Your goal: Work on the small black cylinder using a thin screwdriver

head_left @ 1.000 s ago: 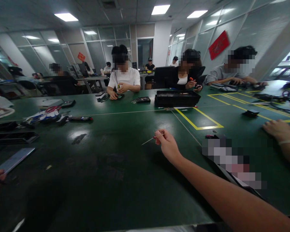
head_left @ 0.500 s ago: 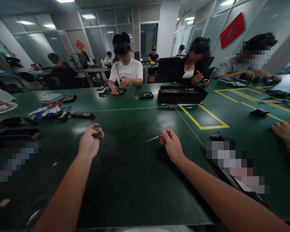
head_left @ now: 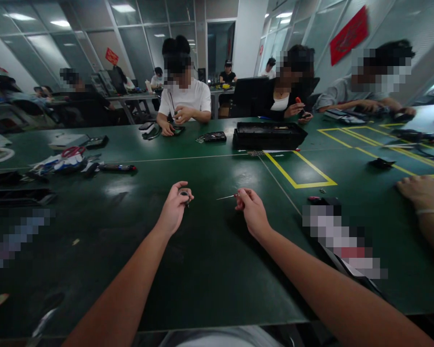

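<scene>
Holding a small item in each bare hand, the camera wearer reaches over a green table; twelve o'clock is straight ahead. The left hand [head_left: 175, 207], between eleven and twelve, has its fingers curled round a small dark object [head_left: 184, 193], its details too small to tell. The right hand [head_left: 252, 210], between twelve and one, pinches a thin metal tool [head_left: 225, 197] with some red near the grip; its bare end points towards nine o'clock, at the left hand, without touching the dark object.

Farther out, between twelve and one, sits a long black box [head_left: 269, 137]. At one o'clock is a rectangle of yellow tape [head_left: 316, 185]. A dark pen [head_left: 117, 167] lies at eleven, just beside a cluttered pile [head_left: 63, 163]. At two o'clock, a blurred-out flat item [head_left: 342, 246] lies near, with another person's hand [head_left: 421, 189] beyond. Just left of twelve, a person in a white shirt [head_left: 193, 96] works across the table [head_left: 210, 270].
</scene>
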Motion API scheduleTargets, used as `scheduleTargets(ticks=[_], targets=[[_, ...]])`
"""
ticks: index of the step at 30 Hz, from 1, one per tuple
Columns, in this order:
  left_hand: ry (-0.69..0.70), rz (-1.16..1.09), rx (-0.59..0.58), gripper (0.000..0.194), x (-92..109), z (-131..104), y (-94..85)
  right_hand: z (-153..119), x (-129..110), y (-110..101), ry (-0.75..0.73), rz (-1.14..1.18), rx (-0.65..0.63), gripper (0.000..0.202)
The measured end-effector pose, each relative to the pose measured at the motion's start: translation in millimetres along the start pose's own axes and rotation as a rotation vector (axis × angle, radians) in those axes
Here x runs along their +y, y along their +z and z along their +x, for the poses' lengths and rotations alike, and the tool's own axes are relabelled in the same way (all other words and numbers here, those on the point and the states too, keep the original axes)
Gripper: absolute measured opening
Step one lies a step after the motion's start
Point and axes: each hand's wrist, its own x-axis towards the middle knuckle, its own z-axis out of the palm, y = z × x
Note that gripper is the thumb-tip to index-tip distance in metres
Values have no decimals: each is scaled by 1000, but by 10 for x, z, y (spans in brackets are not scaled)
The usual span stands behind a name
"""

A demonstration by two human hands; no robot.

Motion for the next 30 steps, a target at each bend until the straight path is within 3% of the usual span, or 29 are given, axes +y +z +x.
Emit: scheduleTargets(ticks=[2, 5, 7, 12, 21, 26, 30], targets=[[56, 152, -30, 53, -58, -16, 0, -1, -26, -13, -26, -34, -3, 29], [123, 352, -56, 43, -145, -12, -7, -19, -94, -40, -106, -142, -40, 32], [141, 415, -81, 36, -200, -1, -15, -56, -155, -53, -170, -167, -82, 31], [164, 518, -152, 41, -291, -9, -57, -229, -327, -28, -257, -85, -139, 26], [180, 695, -199, 40, -173, -116, 35, -306, -349, 17, -305, -193, -256, 23], [253, 790, -216, 43, -137, -134, 50, -281, -366, -4, -337, -300, -249, 24], [327, 843, -252, 42, -113, -158, 46, -287, -440, -38, -397, -547, -165, 32]])
